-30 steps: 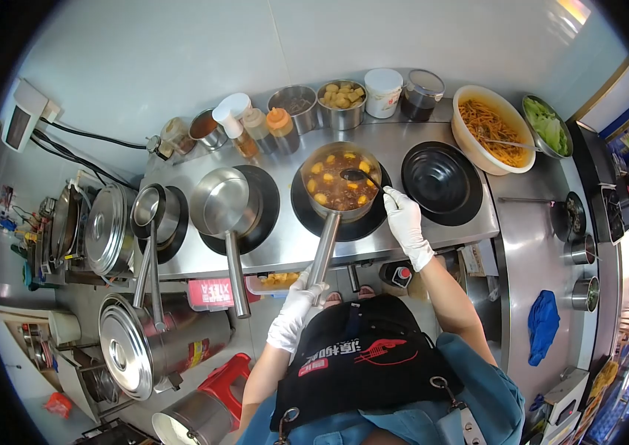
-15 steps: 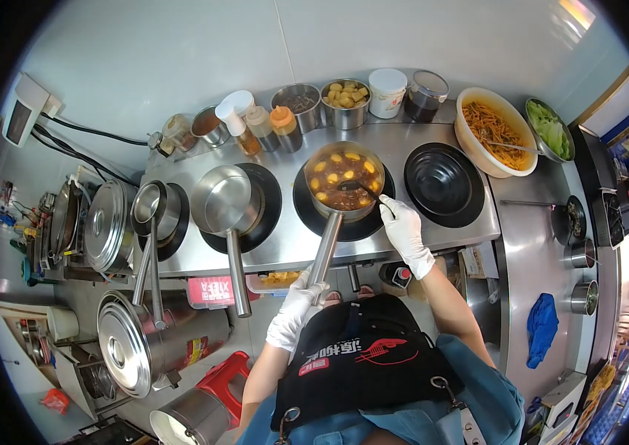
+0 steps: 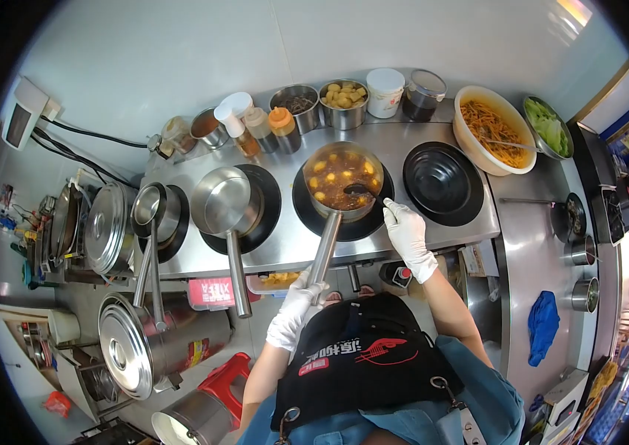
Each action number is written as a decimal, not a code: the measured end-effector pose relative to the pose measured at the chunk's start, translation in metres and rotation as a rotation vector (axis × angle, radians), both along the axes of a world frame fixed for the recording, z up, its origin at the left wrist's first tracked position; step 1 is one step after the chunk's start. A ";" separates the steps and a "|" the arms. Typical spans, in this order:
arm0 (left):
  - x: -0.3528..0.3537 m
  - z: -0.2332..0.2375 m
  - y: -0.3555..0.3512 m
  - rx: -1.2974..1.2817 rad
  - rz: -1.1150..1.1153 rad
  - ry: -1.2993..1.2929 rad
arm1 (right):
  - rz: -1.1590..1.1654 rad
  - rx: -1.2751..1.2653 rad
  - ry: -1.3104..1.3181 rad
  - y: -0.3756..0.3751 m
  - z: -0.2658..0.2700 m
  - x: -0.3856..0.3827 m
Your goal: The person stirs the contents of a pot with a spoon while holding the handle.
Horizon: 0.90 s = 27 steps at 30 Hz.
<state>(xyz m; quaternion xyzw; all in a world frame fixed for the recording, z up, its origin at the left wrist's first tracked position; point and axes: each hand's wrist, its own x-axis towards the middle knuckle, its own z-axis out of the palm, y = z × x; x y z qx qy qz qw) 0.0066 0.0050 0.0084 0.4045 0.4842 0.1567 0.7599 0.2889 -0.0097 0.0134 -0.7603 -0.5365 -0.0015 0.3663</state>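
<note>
My left hand (image 3: 296, 309), in a white glove, is wrapped round the handle of a steel saucepan (image 3: 327, 248) on the third burner. Brown broth with several yellow pieces fills the pan. In my gloved right hand (image 3: 406, 231) is a black spoon (image 3: 361, 190), its bowl dipped at the right side of the broth. An empty saucepan (image 3: 227, 200) rests on the burner to the left, its handle toward me. A black bowl (image 3: 439, 182) sits to the right of the broth pan.
Squeeze bottles (image 3: 285, 127), a pot of yellow chunks (image 3: 344, 104) and a white tub (image 3: 385, 93) line the back. A basin of orange shreds (image 3: 475, 152) stands back right. Lidded stockpots (image 3: 125, 345) are at left; a blue cloth (image 3: 543, 328) lies right.
The black spoon has shifted slightly right and down in the broth, and the yellow pieces have moved. My right hand has turned slightly; my left hand has stayed on the handle.
</note>
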 end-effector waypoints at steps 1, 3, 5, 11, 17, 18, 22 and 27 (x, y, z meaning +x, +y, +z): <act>0.000 -0.001 0.000 0.016 -0.009 -0.005 | -0.005 0.018 -0.007 0.000 0.001 0.001; 0.000 0.000 -0.001 0.018 -0.007 -0.005 | -0.018 0.016 -0.006 0.000 0.005 0.003; 0.001 0.000 -0.001 0.020 -0.005 -0.006 | -0.032 0.015 -0.005 0.001 0.007 0.004; 0.001 0.002 0.000 -0.011 0.003 -0.005 | -0.045 -0.067 -0.012 0.011 0.008 0.005; 0.001 0.001 -0.001 -0.015 0.021 -0.004 | -0.096 -0.222 0.075 0.024 0.015 0.002; 0.001 -0.001 -0.001 -0.018 0.019 -0.010 | -0.108 -0.212 0.119 0.027 0.014 0.001; 0.001 0.001 0.000 -0.027 0.017 -0.018 | -0.080 -0.148 0.261 0.044 0.009 -0.010; 0.001 0.001 0.001 -0.035 0.018 -0.012 | -0.044 -0.055 0.150 0.056 0.011 -0.029</act>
